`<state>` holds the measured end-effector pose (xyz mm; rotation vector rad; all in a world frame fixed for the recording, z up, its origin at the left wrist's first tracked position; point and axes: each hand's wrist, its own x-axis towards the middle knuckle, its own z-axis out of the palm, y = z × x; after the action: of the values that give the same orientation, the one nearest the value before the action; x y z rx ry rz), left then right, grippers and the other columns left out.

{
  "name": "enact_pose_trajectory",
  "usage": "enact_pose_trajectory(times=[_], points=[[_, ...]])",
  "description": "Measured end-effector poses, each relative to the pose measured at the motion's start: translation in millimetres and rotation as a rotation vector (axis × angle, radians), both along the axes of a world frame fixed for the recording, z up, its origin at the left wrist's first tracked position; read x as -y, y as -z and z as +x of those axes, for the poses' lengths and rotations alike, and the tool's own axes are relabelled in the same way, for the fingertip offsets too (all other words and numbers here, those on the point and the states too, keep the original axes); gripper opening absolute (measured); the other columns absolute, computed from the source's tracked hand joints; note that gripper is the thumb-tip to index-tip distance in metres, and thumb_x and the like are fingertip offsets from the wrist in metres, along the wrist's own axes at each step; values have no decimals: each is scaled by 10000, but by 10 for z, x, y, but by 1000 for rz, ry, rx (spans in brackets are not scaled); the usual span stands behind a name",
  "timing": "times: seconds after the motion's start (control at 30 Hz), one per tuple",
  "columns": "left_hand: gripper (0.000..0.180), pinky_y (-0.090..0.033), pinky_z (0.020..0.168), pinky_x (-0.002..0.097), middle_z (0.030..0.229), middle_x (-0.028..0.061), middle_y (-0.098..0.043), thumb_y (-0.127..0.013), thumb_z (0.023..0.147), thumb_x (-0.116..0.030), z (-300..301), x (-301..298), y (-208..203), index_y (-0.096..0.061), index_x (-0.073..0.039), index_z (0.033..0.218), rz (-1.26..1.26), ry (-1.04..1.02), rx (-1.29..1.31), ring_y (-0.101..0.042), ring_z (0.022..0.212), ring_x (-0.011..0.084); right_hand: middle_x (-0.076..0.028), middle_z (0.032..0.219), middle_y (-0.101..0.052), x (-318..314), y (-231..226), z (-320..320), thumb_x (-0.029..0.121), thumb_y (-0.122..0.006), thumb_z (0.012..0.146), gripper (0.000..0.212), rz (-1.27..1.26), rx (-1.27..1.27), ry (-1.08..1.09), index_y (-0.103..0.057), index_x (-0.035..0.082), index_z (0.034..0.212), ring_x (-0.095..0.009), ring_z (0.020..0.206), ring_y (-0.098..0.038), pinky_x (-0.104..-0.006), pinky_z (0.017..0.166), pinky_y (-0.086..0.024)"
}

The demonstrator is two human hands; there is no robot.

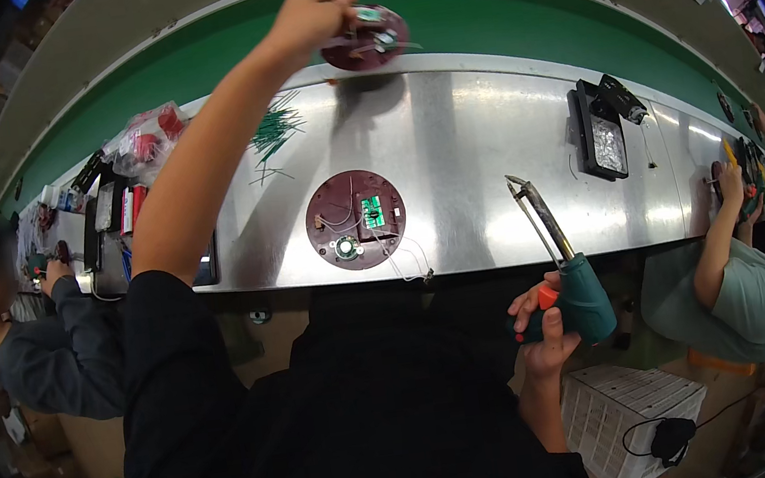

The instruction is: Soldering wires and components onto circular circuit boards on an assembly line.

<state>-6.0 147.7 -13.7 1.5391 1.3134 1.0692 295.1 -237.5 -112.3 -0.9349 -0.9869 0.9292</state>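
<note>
My left hand (310, 20) is stretched far out over the back of the bench. Its fingers are closed on the edge of a round maroon plastic housing (366, 52), which carries a small green circuit board and wires and looks slightly blurred. Below it, near the front edge of the bench, lies a similar maroon housing (330, 238) with a green board, a round white-and-green part and thin loose wires. At the lower right, my right hand (544, 326) is wrapped round the handle of a dark green soldering gun (587, 302) with a red trigger; its metal tip points up and left.
A bundle of green wires (274, 130) lies left of centre on the metal bench (467, 152). Clear bags with red parts (146, 142) sit further left. A black tray (586, 123) stands right. Co-workers (57, 351) flank me. A white crate (616, 430) stands below right.
</note>
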Motion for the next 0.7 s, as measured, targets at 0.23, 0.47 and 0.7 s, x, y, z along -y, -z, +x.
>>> enact_pose_trajectory(times=[0.23, 0.47, 0.7], points=[[262, -542, 882, 331, 919, 84, -796, -623, 1035, -168, 414, 861, 138, -689, 26, 1199, -20, 291, -216, -742, 872, 155, -98, 856, -589, -3, -58, -46, 339, -644, 1031, 535, 48, -24, -31, -511, -58, 1364, -148, 618, -580, -365, 693, -551], [173, -546, 883, 364, 855, 121, -764, -673, 1001, -152, -20, 1755, 128, -706, 16, 1022, 289, 293, -487, -754, 828, 236, -91, 861, -593, -42, -27, -196, 302, -634, 1041, 491, 7, -52, -100, -517, -46, 1368, -139, 641, -575, -369, 697, -556], [80, -514, 952, 328, 1142, 126, -732, -665, 989, -53, -164, 2398, 658, -674, 17, 1027, 258, 126, -342, -678, 1053, 211, -88, 920, -605, -337, -141, -628, 236, -545, 1118, 346, -145, -181, -313, -516, -36, 1330, -131, 713, -629, -471, 883, -646]])
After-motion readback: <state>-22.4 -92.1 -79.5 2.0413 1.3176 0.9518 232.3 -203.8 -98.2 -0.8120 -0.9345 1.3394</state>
